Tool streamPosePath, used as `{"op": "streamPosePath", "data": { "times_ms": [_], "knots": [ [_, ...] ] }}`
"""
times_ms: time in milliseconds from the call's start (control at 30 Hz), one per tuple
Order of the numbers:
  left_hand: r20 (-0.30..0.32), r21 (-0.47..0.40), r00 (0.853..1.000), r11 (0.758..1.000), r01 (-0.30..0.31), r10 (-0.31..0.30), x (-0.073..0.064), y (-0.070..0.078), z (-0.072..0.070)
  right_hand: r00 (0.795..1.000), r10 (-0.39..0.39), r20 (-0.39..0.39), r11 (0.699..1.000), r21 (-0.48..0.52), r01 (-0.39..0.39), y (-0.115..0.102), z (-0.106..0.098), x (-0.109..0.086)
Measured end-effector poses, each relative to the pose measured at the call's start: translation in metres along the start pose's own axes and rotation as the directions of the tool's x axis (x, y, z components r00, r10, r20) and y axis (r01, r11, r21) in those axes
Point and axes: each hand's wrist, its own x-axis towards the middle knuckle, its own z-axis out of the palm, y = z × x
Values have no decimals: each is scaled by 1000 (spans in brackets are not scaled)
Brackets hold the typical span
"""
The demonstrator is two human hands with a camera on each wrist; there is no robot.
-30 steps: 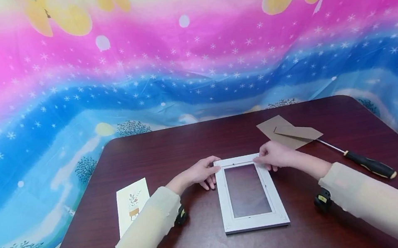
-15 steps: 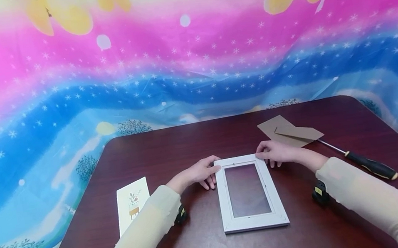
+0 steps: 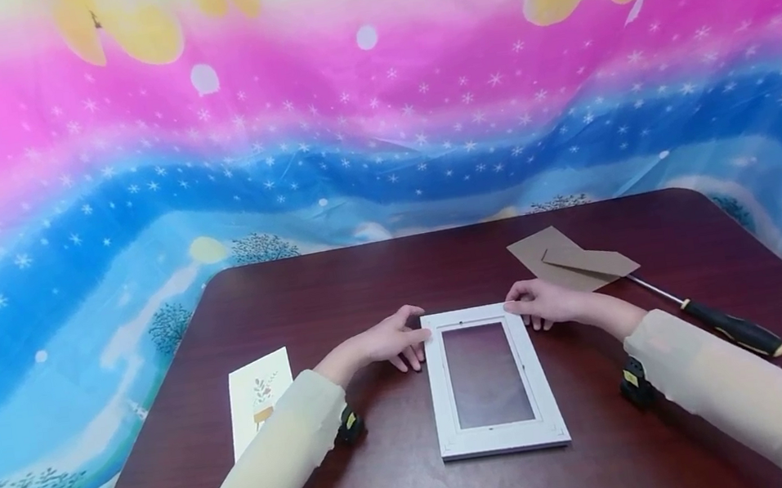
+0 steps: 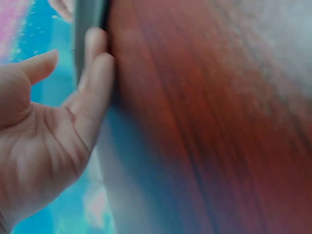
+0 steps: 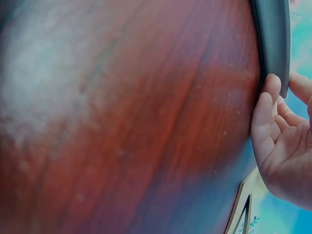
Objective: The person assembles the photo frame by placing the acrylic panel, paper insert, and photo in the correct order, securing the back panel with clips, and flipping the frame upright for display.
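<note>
A white picture frame (image 3: 501, 438) lies on the dark red-brown table in the head view, with a dark rectangle in its opening. By its upper left side is my left hand (image 3: 387, 339), thumb spread from the fingers. The left wrist view has the fingers (image 4: 100, 73) extended along the frame's side (image 4: 88, 29), the thumb standing off from it. At the upper right corner, my right hand (image 3: 547, 302) pinches the frame lightly. In the right wrist view, fingertips and thumb flank the frame's grey-looking edge (image 5: 274, 44).
Left of the frame lies a cream card (image 3: 260, 377) with a plant picture, partly behind the left sleeve. A brown backing board (image 3: 547, 244) with a folded stand lies at the back right, beside a black-handled screwdriver (image 3: 732, 327). A colourful cloth (image 3: 377, 138) hangs behind the table.
My right hand has drawn back from the face of the frame to its corner. The left hand has eased slightly left, off the edge. The frame stays in place.
</note>
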Motion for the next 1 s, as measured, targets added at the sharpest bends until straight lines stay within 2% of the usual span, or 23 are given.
{"op": "streamPosePath", "data": {
  "times_ms": [100, 200, 267, 333, 433, 533, 667, 767, 833, 900, 1000],
  "knots": [
    [-13, 63, 1000, 998, -26, 27, -15, -4, -6, 1000, 2, 5, 1000, 8, -2, 1, 1, 0],
    [-52, 139, 994, 987, -85, 93, -33, -12, -17, 1000, 6, 11, 1000, 14, -6, 1, 2, -1],
    [-107, 198, 986, 975, -106, 128, -47, -17, -27, 1000, 5, 11, 1000, 27, -6, 1, 1, -1],
    [-185, 271, 970, 957, -104, 158, -62, -26, -40, 1000, 4, 13, 999, 42, -5, 0, 1, -1],
    [-312, 363, 937, 931, -34, 156, -86, -40, -64, 1000, 18, 17, 998, 65, -19, 0, 0, -1],
    [-420, 414, 896, 909, 50, 142, -108, -58, -90, 999, 38, 23, 996, 78, -40, 1, -1, -1],
    [-542, 417, 834, 894, 161, 103, -131, -82, -118, 999, 51, 16, 995, 83, -52, 3, -2, 0],
    [-610, 385, 792, 889, 250, 41, -145, -97, -131, 999, 50, 11, 996, 79, -51, 4, -2, 1],
    [-634, 362, 773, 883, 300, -3, -153, -105, -137, 999, 48, 10, 996, 78, -48, 4, -2, 1],
    [-645, 348, 763, 873, 342, -42, -159, -111, -142, 999, 49, 9, 996, 74, -49, 3, -2, 1],
    [-643, 347, 762, 855, 386, -83, -163, -115, -147, 999, 42, 9, 997, 69, -42, 1, -3, 2]
  ]
}}
